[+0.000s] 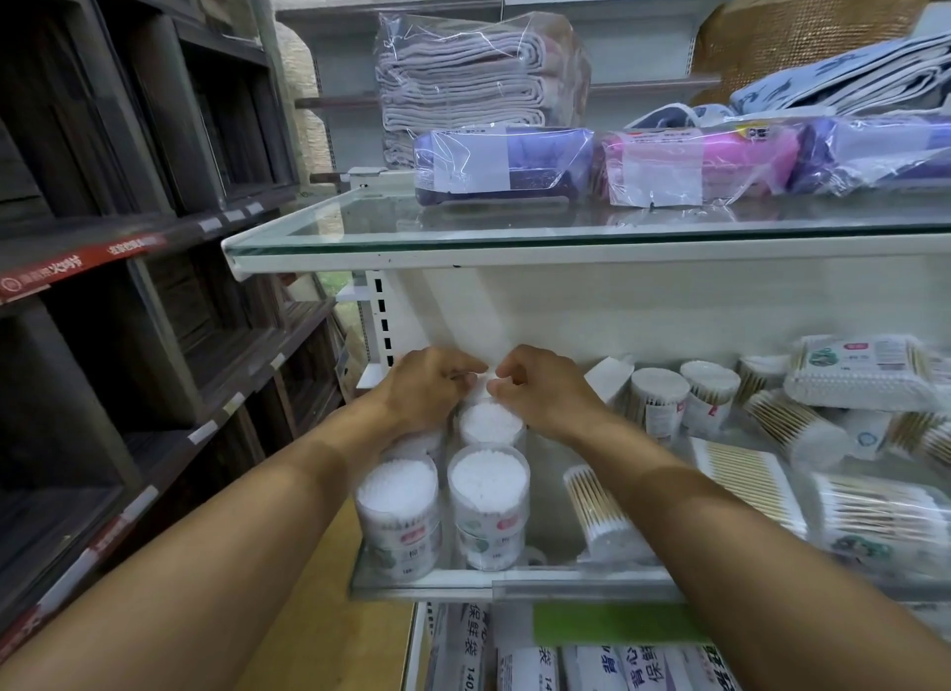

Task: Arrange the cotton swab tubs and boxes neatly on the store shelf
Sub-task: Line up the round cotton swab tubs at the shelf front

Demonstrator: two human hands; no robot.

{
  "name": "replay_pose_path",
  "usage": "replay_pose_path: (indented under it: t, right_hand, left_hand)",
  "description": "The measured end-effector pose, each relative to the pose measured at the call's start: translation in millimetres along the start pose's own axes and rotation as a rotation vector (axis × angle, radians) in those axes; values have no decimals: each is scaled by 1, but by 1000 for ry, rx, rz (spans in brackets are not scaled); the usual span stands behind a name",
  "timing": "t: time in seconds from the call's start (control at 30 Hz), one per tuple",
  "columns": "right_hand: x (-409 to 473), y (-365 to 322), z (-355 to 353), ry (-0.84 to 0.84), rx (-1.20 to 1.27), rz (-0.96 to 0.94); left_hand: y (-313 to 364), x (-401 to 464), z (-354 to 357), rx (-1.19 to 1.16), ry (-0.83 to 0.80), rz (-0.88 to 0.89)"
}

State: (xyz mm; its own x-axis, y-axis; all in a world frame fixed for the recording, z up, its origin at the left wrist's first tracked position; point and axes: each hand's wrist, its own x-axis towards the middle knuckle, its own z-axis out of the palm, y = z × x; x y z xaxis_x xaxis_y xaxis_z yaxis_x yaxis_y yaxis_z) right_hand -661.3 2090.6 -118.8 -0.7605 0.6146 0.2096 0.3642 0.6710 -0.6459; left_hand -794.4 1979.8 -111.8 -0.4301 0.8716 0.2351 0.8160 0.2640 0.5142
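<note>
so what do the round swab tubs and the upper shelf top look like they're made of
Front tubs: clear glossy plastic, it seems; the white swab tips and the label show through the wall. Upper shelf top: glass, judging by its greenish edge and reflections, on a white, probably painted metal, frame.

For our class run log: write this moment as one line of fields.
left hand: grips rear tub | right hand: grips same tub | front tubs: upright in rows | shelf: right side jumbled

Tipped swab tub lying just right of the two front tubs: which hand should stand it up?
Right, probably. The tipped tub lies under the right forearm, right of the front tubs. The right hand need only draw back; the left hand would have to cross over them.
</note>
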Motion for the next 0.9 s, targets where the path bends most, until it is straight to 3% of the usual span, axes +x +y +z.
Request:
replay_pose_path:
  t: [0.4, 0.6, 0.9]
  right_hand:
    - [-17, -3, 1, -6, 8, 5]
    - [-30, 1, -11, 47, -26, -54]
    - [-67, 25, -37, -26, -213, -211]
  left_hand:
    - [12, -4, 1, 7, -30, -21]
    - [29, 1, 8, 41, 32, -20]
    - [69, 9, 28, 82, 37, 66]
